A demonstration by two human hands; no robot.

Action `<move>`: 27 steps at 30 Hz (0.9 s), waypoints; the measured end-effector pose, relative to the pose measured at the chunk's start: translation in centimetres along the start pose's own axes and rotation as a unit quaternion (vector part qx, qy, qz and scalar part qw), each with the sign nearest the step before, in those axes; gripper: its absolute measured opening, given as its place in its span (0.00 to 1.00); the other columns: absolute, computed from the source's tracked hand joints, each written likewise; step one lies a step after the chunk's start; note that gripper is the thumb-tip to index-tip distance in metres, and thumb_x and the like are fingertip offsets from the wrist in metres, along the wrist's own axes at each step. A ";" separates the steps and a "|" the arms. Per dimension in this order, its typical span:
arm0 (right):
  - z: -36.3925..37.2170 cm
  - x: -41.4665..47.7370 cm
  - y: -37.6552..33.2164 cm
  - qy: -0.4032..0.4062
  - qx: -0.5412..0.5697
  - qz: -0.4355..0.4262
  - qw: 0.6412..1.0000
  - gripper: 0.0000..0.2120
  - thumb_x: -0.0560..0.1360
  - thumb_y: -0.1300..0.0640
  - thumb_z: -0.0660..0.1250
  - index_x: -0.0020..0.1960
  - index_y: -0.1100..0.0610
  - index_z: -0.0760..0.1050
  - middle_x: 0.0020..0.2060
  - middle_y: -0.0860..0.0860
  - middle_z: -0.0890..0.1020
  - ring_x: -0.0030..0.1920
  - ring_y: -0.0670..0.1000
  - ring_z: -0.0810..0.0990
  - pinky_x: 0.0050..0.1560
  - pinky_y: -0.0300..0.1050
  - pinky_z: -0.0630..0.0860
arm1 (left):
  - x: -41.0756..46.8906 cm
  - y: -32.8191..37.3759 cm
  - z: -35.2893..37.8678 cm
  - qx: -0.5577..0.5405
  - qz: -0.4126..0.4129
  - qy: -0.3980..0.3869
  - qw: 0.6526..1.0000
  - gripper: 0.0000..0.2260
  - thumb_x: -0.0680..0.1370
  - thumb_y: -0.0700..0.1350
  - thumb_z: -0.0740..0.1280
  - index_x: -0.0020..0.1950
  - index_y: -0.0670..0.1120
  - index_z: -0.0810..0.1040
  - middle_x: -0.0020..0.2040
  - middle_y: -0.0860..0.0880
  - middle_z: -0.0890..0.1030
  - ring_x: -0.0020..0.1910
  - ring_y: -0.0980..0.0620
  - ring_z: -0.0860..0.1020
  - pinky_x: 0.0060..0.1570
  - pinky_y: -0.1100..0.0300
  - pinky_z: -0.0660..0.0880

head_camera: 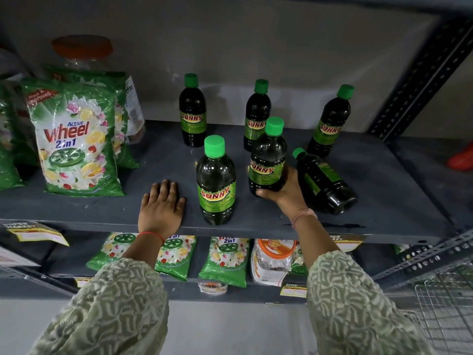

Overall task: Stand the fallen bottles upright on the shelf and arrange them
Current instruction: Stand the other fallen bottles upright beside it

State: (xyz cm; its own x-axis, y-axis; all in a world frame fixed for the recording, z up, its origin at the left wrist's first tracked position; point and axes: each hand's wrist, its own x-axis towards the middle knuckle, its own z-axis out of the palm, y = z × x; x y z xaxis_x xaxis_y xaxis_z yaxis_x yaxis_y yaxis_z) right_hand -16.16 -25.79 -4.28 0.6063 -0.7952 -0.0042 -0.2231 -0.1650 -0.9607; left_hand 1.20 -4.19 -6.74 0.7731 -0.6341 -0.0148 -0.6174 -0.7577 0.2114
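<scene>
Right hand (284, 193) grips dark bottle (267, 160) (green cap, upright).

The right hand (282, 193) grips an upright bottle (267, 160) on the shelf (384, 188); the left hand (161, 204) lies flat; one fallen bottle (323, 181) lies beside.

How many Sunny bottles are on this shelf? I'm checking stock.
6: three upright at the back, one front centre, one in the right hand, one lying right.
</scene>
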 end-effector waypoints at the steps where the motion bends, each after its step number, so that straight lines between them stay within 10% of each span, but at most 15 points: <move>1: 0.6 0.1 0.1 0.022 -0.007 -0.007 1.000 0.41 0.55 0.61 0.80 0.62 0.60 0.63 0.60 0.57 0.74 0.61 0.54 0.72 0.62 0.50 0.70 | 0.0 0.0 0.0 0.000 0.000 0.000 1.000 0.25 0.80 0.53 0.48 0.75 0.46 0.50 0.78 0.47 0.52 0.76 0.45 0.49 0.75 0.49 0.49; 16: 0.4 -7.9 0.3 0.011 -0.065 -0.070 0.995 0.22 0.65 0.61 0.75 0.57 0.60 0.72 0.47 0.49 0.77 0.49 0.47 0.75 0.44 0.23 0.68 | -1.0 0.4 -0.2 -0.013 0.042 -0.015 0.999 0.24 0.80 0.49 0.50 0.74 0.42 0.52 0.77 0.43 0.52 0.76 0.43 0.50 0.74 0.49 0.49; 23: -0.4 -8.9 -0.4 -0.038 -0.055 -0.034 0.997 0.32 0.65 0.58 0.75 0.65 0.57 0.67 0.55 0.50 0.77 0.59 0.49 0.75 0.63 0.46 0.71 | -1.2 0.7 -0.2 -0.033 0.040 -0.022 0.998 0.23 0.80 0.49 0.49 0.75 0.44 0.51 0.78 0.46 0.51 0.77 0.45 0.49 0.75 0.50 0.48; 27: -4.6 -8.0 -2.4 0.052 -0.117 -0.066 0.990 0.48 0.66 0.41 0.71 0.75 0.54 0.47 0.76 0.53 0.54 0.74 0.51 0.52 0.74 0.51 0.51 | -1.1 1.2 0.0 -0.043 0.011 -0.018 0.999 0.24 0.80 0.50 0.48 0.75 0.45 0.50 0.78 0.47 0.50 0.77 0.46 0.48 0.75 0.51 0.46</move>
State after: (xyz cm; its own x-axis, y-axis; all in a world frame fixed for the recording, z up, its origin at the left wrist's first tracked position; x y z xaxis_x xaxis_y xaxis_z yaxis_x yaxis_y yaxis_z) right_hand -24.05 -21.72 -0.68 0.5632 -0.8114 0.1563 -0.3254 -0.3916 -0.8607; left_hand -0.41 -4.42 -6.51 0.7525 -0.6571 -0.0433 -0.6187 -0.7280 0.2951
